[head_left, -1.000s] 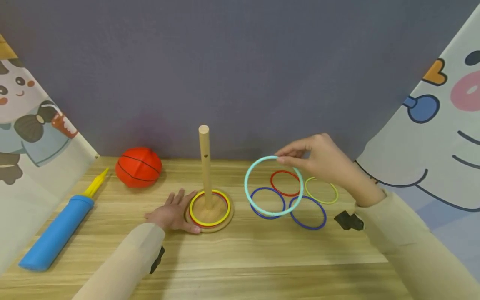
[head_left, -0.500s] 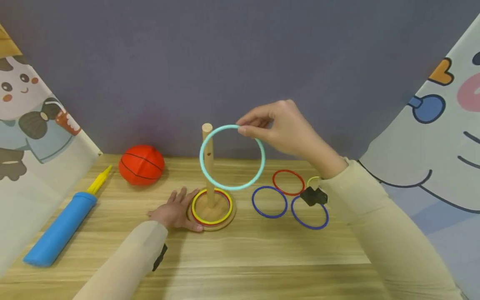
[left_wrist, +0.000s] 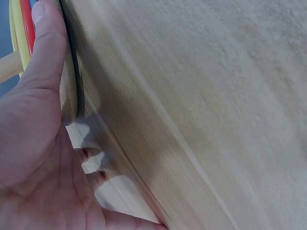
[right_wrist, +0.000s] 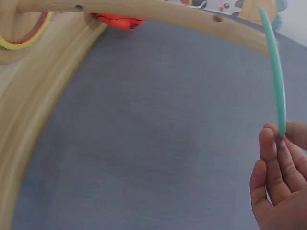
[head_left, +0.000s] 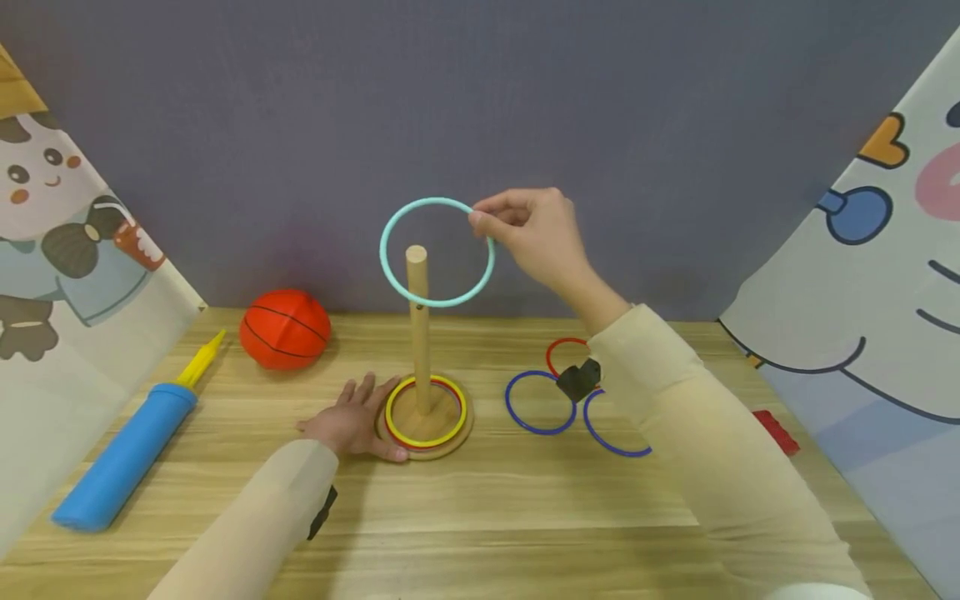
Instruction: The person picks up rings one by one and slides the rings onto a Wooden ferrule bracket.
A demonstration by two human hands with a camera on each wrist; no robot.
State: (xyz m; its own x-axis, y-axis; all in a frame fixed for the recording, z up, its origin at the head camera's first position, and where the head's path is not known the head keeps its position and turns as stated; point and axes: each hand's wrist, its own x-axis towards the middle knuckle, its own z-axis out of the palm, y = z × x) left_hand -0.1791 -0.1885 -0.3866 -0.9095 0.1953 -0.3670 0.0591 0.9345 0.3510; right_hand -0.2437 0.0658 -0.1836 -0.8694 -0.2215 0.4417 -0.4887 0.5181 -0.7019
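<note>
A wooden peg (head_left: 420, 350) stands upright on a round base (head_left: 463, 437). Around its foot lie a yellow ring (head_left: 463, 408) and a red ring (left_wrist: 28, 26), and a sliver of blue shows beside them in the left wrist view. My left hand (head_left: 348, 425) rests at the base's left side, fingers spread and thumb along its edge. Between thumb and fingertips my right hand (head_left: 540, 229) pinches a light blue ring (head_left: 438, 303) on its right side. That ring is level with the peg's top, which appears inside its outline in the head view.
Right of the base lie two blue rings (head_left: 508, 404) and a red ring (head_left: 551, 358), partly behind the right sleeve (head_left: 675, 400). A red ball (head_left: 285, 329) and a blue pump (head_left: 127, 458) are at left. A red piece (head_left: 776, 432) lies far right.
The right hand has carried the light blue ring left and up, from over the loose rings to the peg's top. Its sleeve now hides the yellow-green ring. The left hand has stayed at the base.
</note>
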